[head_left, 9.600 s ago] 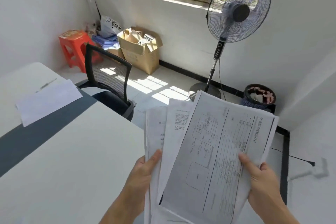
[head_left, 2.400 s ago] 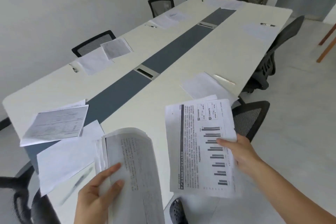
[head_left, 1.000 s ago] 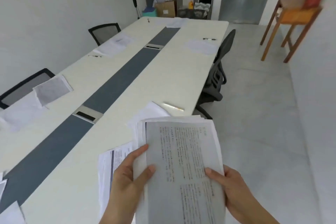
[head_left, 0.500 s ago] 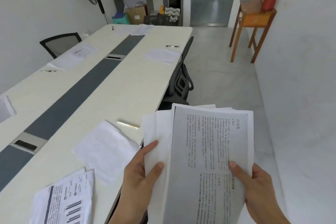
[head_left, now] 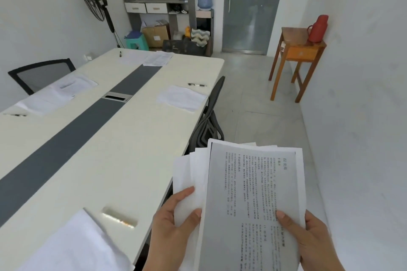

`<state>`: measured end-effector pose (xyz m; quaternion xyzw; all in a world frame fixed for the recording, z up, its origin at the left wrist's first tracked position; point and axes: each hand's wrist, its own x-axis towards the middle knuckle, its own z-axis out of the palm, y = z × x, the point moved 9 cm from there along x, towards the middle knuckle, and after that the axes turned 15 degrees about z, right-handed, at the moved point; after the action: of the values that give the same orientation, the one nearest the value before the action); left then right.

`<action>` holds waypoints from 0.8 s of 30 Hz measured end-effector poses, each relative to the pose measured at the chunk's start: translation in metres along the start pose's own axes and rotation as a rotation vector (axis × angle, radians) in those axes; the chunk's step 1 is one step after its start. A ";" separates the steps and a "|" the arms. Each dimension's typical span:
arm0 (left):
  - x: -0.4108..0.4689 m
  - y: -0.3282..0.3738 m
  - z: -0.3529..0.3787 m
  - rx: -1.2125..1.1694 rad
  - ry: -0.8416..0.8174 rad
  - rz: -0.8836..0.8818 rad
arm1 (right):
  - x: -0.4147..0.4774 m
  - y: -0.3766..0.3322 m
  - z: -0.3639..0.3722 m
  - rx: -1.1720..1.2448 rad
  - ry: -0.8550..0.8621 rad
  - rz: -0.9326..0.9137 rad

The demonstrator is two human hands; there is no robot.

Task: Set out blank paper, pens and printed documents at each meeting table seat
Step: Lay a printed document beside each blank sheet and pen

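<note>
Now your left hand (head_left: 174,226) and right hand (head_left: 308,235) each pinch a side of the fanned stack of printed white documents (head_left: 253,193), just off the right edge of the long white meeting table (head_left: 136,138). A blank white sheet (head_left: 72,246) lies near that edge; farther along, a black mesh chair (head_left: 211,121) stands against it, with open grey floor (head_left: 264,116) to the table's right.

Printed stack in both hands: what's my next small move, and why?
Probably slide the top printed sheet free with the right hand while the left hand holds the stack, ready for the seat ahead: its blank paper and pen lie there with no printed page beside them.
</note>
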<state>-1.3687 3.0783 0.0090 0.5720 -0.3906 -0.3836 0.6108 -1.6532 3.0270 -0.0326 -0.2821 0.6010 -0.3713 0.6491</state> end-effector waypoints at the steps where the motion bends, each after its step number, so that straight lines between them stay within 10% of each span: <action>1: 0.016 -0.001 0.003 -0.006 0.010 -0.010 | 0.012 -0.009 0.004 0.006 -0.001 -0.005; 14: 0.159 -0.022 0.049 0.012 0.145 -0.068 | 0.180 -0.098 0.061 -0.122 -0.197 0.090; 24: 0.289 -0.003 0.082 0.113 0.520 0.076 | 0.317 -0.176 0.128 -0.362 -0.703 0.442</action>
<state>-1.3283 2.7813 0.0202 0.6695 -0.2627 -0.1781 0.6716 -1.5511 2.6567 -0.0553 -0.3649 0.4453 0.0057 0.8176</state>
